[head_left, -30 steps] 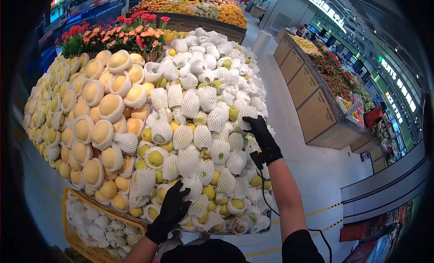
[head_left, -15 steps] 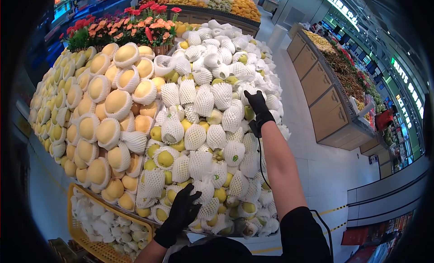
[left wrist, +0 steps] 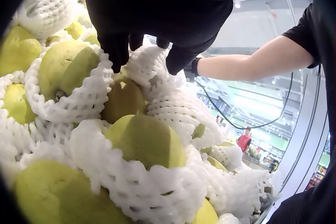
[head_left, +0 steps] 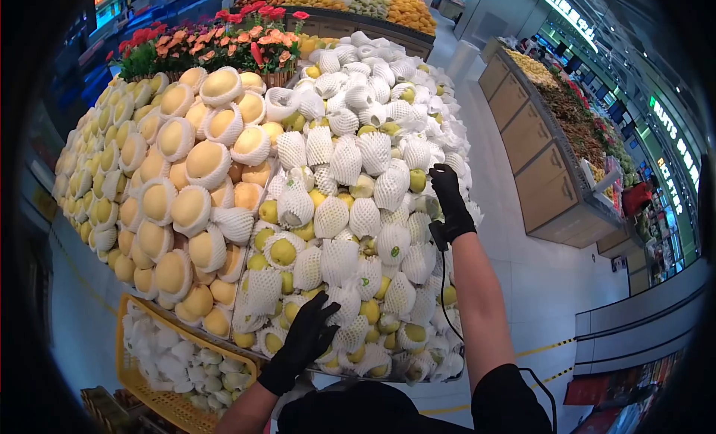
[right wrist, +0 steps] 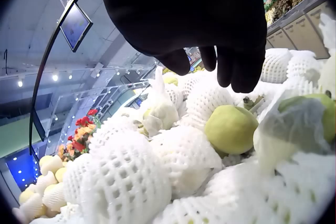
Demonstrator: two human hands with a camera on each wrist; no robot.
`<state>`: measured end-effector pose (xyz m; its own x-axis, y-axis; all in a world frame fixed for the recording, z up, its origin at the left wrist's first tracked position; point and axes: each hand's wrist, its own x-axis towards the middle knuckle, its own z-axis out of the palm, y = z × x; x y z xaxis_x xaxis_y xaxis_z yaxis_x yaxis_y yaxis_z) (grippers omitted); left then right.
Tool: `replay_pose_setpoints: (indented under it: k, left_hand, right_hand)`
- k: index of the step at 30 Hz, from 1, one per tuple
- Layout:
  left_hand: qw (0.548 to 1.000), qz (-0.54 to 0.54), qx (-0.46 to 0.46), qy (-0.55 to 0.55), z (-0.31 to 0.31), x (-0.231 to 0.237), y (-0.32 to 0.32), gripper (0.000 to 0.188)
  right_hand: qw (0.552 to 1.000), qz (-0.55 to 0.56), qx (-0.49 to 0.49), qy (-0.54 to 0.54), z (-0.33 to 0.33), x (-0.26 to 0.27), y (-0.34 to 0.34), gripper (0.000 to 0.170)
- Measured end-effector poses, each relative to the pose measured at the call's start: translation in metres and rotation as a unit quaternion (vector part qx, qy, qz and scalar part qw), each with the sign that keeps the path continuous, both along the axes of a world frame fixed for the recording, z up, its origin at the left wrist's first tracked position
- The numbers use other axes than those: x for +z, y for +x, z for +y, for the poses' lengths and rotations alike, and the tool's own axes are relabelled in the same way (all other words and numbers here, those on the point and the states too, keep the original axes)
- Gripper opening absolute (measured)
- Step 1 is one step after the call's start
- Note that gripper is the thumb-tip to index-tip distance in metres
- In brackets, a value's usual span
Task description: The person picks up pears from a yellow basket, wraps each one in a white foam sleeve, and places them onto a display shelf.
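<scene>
Pale-green fruits in white foam nets (head_left: 345,159) cover the right section of a sloping display. My gloved left hand (head_left: 304,335) rests, fingers spread and slightly bent, against a netted fruit near the front edge; the left wrist view has its fingertips at netting (left wrist: 149,64) beside bare-topped fruits (left wrist: 144,139). At the pile's right edge is my gloved right hand (head_left: 452,203), fingers loosely bent downward. Below its fingers, the right wrist view includes a bare green fruit (right wrist: 231,129) and netted ones (right wrist: 202,103). Nothing is visibly gripped; whether the right fingertips touch is unclear.
Yellow-orange netted fruits (head_left: 205,159) fill the left section, with red and orange flowers (head_left: 224,42) behind. A yellow basket (head_left: 165,326) of crumpled white netting and wrapped items stands at the front left. Another produce counter (head_left: 548,154) is across the aisle.
My right hand has moved from a netted fruit toward the right edge and nearer the front. My left hand stays at about the same netted fruit. The head view has shifted slightly.
</scene>
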<state>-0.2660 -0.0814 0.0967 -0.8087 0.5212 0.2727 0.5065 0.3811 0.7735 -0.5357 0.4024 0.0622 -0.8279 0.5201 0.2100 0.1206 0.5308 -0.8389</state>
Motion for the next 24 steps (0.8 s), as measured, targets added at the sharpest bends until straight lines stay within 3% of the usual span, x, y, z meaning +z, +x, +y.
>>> replay_pose_setpoints:
  k: [4, 8, 12, 15, 16, 18, 21, 24]
  left_hand:
    - [1.000, 0.008, -0.009, -0.008, -0.002, 0.000, 0.001, 0.051]
    - [1.000, 0.008, -0.011, -0.005, -0.005, -0.005, 0.002, 0.055]
    - [1.000, 0.007, -0.003, 0.012, -0.014, -0.001, 0.005, 0.058]
    - [0.999, 0.032, -0.010, 0.035, -0.023, -0.002, 0.007, 0.058]
    - [0.999, 0.033, -0.009, 0.037, -0.027, -0.003, 0.007, 0.058]
    - [0.999, 0.034, -0.008, 0.040, -0.036, -0.005, 0.010, 0.058]
    - [0.997, 0.014, 0.024, 0.070, -0.047, -0.004, 0.014, 0.046]
    - [0.993, -0.030, 0.066, 0.089, -0.060, -0.009, 0.018, 0.035]
  right_hand:
    - [0.981, 0.017, 0.048, -0.190, -0.074, 0.066, 0.085, 0.030]
    - [0.973, 0.071, 0.106, -0.191, -0.097, 0.095, 0.150, 0.024]
    - [0.988, 0.050, 0.065, -0.128, -0.119, 0.121, 0.221, 0.020]
    - [0.995, 0.080, -0.009, 0.060, -0.141, 0.114, 0.271, 0.014]
    - [0.988, 0.030, -0.026, 0.147, -0.146, 0.113, 0.288, 0.012]
    - [0.981, 0.051, 0.001, 0.186, -0.161, 0.102, 0.319, 0.009]
    - [0.954, 0.008, 0.013, 0.301, -0.189, 0.099, 0.352, 0.026]
    - [0.978, 0.011, 0.024, 0.205, -0.209, 0.084, 0.379, 0.024]
